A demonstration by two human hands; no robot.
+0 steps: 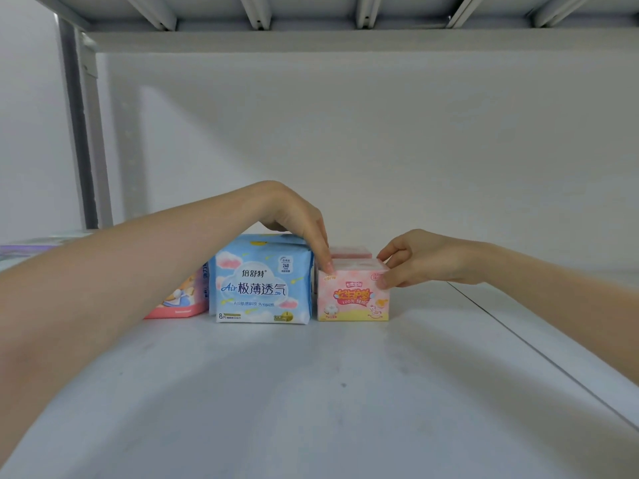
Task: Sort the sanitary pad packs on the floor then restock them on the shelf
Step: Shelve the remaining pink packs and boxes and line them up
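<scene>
Our left hand (297, 219) and right hand (411, 259) pinch the small pink-and-yellow plastic-wrapped pad pack (352, 293) by its top corners, squaring it on the white metal shelf (311, 392) just beside the pale blue soft-wrapped pack (262, 281), presumably aligning the row.

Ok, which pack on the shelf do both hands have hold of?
The small pink pack at the right end of the row. The left hand and right hand pinch its top corners; the blue pack beside it stands free.

Shelf (311, 392) — matt painted metal, faintly scuffed; blue pack (262, 292) — glossy plastic wrap; pink pack (352, 295) smooth film.
</scene>
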